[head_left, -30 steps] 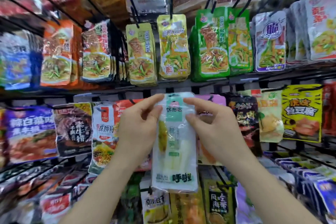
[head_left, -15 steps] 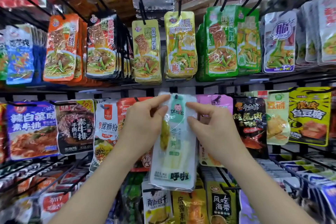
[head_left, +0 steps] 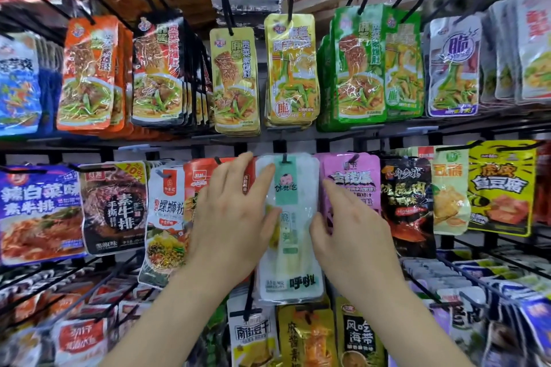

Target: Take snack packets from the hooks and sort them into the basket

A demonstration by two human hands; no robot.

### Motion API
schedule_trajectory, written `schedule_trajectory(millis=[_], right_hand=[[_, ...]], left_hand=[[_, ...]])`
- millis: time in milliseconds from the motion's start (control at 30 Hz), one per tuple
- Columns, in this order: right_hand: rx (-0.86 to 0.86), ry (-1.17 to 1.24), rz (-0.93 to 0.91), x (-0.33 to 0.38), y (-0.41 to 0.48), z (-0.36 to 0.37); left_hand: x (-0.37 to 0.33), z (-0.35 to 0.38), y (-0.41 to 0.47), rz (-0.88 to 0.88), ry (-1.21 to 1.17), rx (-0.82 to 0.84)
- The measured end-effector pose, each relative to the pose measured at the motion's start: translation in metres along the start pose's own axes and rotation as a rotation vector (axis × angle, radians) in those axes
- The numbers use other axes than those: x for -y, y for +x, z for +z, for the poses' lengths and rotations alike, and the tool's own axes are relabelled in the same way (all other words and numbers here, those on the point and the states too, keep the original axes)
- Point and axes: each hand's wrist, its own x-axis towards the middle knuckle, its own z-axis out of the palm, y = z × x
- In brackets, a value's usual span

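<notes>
At the frame's centre, the left hand (head_left: 235, 217) and the right hand (head_left: 351, 235), fingers nearly straight, touch the side edges of the white packet (head_left: 293, 265) hanging on its hook (head_left: 284, 158).

Both bare forearms reach forward and up, side by side. The left hand (head_left: 235, 217) shows its back, fingers (head_left: 264, 180) straight and together. The right hand (head_left: 354, 235) mirrors it, fingers extended, thumb angled inward.
</notes>
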Motion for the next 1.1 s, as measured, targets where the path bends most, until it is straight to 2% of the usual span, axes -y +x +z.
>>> schedule_trajectory(millis=[67,167,233,300,433,600,700,800,867,967,1100], right_hand=[[0.013,0.046,-0.008,0.002,0.001,0.006],[0.043,0.07,-0.002,0.004,0.006,0.012],[0.036,0.093,-0.012,0.003,0.009,0.012],[0.031,0.094,-0.045,0.002,0.012,0.011],[0.039,-0.024,-0.084,-0.004,0.011,0.015],[-0.115,-0.07,-0.167,-0.014,-0.006,0.018],[-0.092,-0.115,-0.218,-0.022,-0.027,0.016],[0.014,-0.188,-0.199,-0.032,-0.037,0.022],[0.071,-0.237,-0.182,-0.034,-0.038,0.029],[0.108,-0.277,-0.169,-0.034,-0.038,0.035],[0.092,-0.324,-0.148,-0.033,-0.033,0.036]], left_hand=[[-0.001,-0.004,0.003,0.009,0.052,0.071],[-0.001,-0.011,0.019,0.037,0.002,0.213],[0.0,-0.014,0.027,0.051,0.076,0.26],[-0.001,-0.016,0.033,0.067,0.17,0.273],[-0.007,-0.014,0.042,0.013,0.167,0.282],[-0.013,-0.011,0.035,-0.033,0.067,0.173],[-0.007,-0.012,0.005,0.052,-0.047,0.061],[-0.008,-0.01,-0.019,0.156,0.074,0.209],[-0.008,-0.006,-0.017,0.154,0.154,0.312],[-0.008,-0.002,-0.004,0.165,0.254,0.362],[-0.004,0.004,0.002,0.197,0.246,0.373]])
